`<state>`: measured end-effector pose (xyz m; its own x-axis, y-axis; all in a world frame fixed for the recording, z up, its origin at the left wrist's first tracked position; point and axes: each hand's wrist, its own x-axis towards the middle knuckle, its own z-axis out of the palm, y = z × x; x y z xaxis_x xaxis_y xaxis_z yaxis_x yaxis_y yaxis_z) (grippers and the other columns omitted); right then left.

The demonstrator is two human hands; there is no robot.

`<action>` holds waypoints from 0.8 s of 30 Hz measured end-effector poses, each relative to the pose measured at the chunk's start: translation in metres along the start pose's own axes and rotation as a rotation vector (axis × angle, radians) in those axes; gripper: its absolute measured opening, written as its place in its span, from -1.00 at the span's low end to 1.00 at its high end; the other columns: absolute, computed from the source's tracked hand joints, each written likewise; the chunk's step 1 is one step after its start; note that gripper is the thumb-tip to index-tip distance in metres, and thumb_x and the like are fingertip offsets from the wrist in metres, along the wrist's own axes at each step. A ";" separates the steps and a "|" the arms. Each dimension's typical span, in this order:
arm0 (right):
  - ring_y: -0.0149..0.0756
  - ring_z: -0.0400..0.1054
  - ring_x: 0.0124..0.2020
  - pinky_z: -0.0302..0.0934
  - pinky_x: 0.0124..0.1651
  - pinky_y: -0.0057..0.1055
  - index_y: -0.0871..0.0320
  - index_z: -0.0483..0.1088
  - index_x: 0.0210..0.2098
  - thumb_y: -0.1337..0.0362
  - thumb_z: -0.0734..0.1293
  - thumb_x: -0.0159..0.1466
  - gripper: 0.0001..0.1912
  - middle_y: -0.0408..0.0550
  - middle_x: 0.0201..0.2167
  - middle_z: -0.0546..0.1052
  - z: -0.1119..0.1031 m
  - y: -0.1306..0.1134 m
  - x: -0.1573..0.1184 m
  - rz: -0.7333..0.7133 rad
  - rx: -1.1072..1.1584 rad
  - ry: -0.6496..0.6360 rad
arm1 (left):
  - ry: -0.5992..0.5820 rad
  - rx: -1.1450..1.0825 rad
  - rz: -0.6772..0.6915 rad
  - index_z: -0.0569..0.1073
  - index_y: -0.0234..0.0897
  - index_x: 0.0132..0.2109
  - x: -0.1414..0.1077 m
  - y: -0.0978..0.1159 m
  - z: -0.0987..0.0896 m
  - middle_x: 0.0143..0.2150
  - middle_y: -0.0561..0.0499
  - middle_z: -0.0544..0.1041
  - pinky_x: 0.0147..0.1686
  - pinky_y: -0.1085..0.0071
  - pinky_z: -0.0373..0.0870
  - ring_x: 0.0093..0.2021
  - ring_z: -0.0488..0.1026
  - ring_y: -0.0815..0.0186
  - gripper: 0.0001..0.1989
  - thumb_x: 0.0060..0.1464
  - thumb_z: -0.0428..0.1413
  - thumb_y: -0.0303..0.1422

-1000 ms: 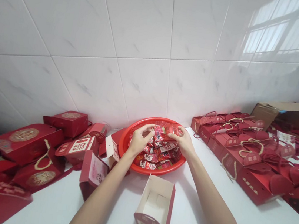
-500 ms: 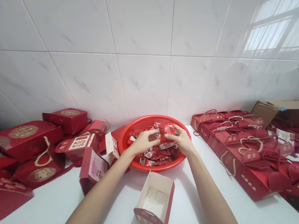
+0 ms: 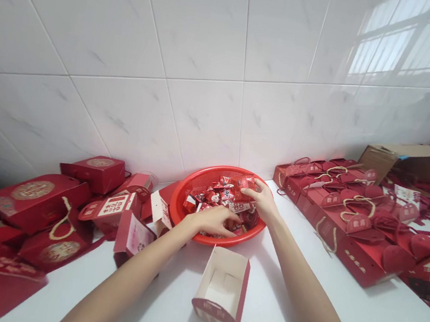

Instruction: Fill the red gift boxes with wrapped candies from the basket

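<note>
A red plastic basket [image 3: 181, 225] by the wall holds many small wrapped candies [image 3: 215, 196]. My right hand [image 3: 263, 200] is at its right side, fingers closed on a red candy packet [image 3: 247, 184] held above the pile. Low in the front of the basket, my left hand [image 3: 217, 220] reaches among the candies with its fingers bent; whether it grips one is hidden. Just in front of the basket stands an open red gift box [image 3: 222, 286] with a cream inside, and nothing shows in it.
Several red gift boxes [image 3: 36, 193] lie piled on the left, some with rope handles. Tied red boxes [image 3: 336, 211] stand in rows on the right, with a brown carton [image 3: 409, 158] behind them. A tiled wall [image 3: 201, 116] backs the white table [image 3: 273, 309].
My left hand has moved from near the packet down and right into the front of the basket. My right hand stays on the red packet, nearly in place.
</note>
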<state>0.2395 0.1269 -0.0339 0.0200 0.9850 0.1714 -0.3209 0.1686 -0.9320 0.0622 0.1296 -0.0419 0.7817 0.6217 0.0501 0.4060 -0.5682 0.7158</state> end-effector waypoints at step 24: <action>-0.20 0.42 -0.24 0.26 -0.13 -0.31 0.10 0.42 -0.34 0.20 0.50 -0.08 -0.68 -0.15 -0.34 0.56 0.001 -0.005 0.000 -0.008 -0.097 -0.074 | 0.748 -0.310 0.003 0.62 -0.31 -0.16 0.011 -0.006 -0.012 -0.32 -0.03 0.60 -0.40 0.44 0.36 -0.43 0.44 0.34 -0.67 -0.01 0.25 -0.18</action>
<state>0.2399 0.1257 -0.0294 -0.0487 0.9789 0.1984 -0.2278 0.1825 -0.9565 0.0627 0.1463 -0.0376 0.2142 0.8785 0.4269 0.1690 -0.4638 0.8697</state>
